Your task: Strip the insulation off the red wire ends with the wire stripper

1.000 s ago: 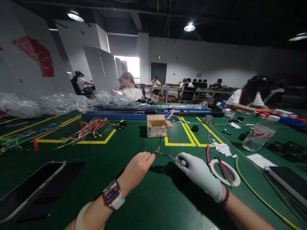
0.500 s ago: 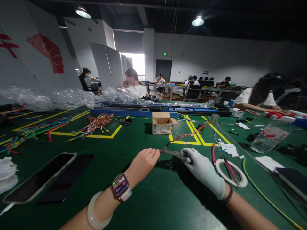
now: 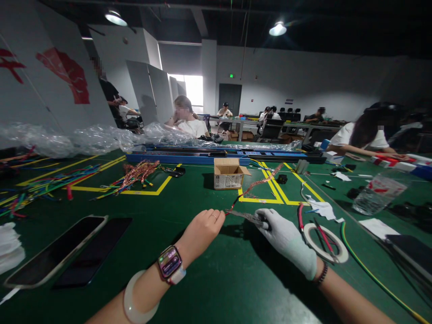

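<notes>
My left hand (image 3: 204, 229), bare and wearing a watch (image 3: 169, 262), has its fingers closed on a thin red wire (image 3: 228, 212). Beyond my fingertips, frayed bare copper strands (image 3: 255, 182) run from this wire up and to the right. My right hand (image 3: 281, 236), in a white glove, is closed around a flat grey metal tool (image 3: 245, 216). The tool's tip lies against or very near the wire beside my left fingertips. Its exact kind cannot be made out.
An open cardboard box (image 3: 228, 181) stands ahead. Copper scrap (image 3: 140, 173) and coloured wires (image 3: 57, 182) lie left, above two phones (image 3: 92, 252). A white tape roll (image 3: 343, 249), a green-yellow cable (image 3: 364, 274) and a plastic bottle (image 3: 380, 193) are on the right.
The far end of the copper strands has swung left and farther away, uncovering a small black object. Both hands hold nearly the same place. A standing person has appeared in the left background.
</notes>
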Motion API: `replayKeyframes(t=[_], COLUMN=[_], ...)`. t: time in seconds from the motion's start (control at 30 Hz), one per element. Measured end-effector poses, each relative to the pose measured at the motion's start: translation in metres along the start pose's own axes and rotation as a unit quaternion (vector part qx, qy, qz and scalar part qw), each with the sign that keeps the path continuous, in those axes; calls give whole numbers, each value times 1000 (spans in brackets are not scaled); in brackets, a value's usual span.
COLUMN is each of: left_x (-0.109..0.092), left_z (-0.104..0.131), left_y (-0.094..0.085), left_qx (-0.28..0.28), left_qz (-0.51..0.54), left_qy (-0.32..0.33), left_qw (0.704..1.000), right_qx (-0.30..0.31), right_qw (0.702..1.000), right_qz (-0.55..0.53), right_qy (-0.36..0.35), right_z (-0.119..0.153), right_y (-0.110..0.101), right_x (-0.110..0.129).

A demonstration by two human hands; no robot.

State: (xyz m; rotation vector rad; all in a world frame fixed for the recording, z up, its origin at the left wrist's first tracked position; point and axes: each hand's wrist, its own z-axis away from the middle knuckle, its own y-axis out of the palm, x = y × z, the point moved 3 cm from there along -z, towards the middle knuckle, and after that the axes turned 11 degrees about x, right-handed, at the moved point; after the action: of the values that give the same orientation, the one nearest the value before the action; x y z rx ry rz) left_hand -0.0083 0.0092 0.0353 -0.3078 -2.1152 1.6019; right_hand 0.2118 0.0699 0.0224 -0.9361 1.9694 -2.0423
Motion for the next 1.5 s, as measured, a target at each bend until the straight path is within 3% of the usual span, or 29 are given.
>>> replayKeyframes(t=[0.97,1.23,1.37,1.43,1.5], left_x=[-1,-1,2,6,11], left_z=[-1,0,-1,-2,-4], left_y=[0,4,1,-1,0], left_qx=[17,-8,-19,-1,45], left_qz=[9,99,258,369,487], left_qy=[-4,-36,-63,-88,-113], left_qw=[1000,994,964,925,865], right_qx=[35,40,43,40,36], right_qw=[999,998,998,998,998], right_qz=[13,17,10,5,4], right_qy=[36,44,49,48,45], right_z=[0,-2,0,0,0], right_y=[0,1,-1,-2,-2], right_x=[2,2,4,5,5])
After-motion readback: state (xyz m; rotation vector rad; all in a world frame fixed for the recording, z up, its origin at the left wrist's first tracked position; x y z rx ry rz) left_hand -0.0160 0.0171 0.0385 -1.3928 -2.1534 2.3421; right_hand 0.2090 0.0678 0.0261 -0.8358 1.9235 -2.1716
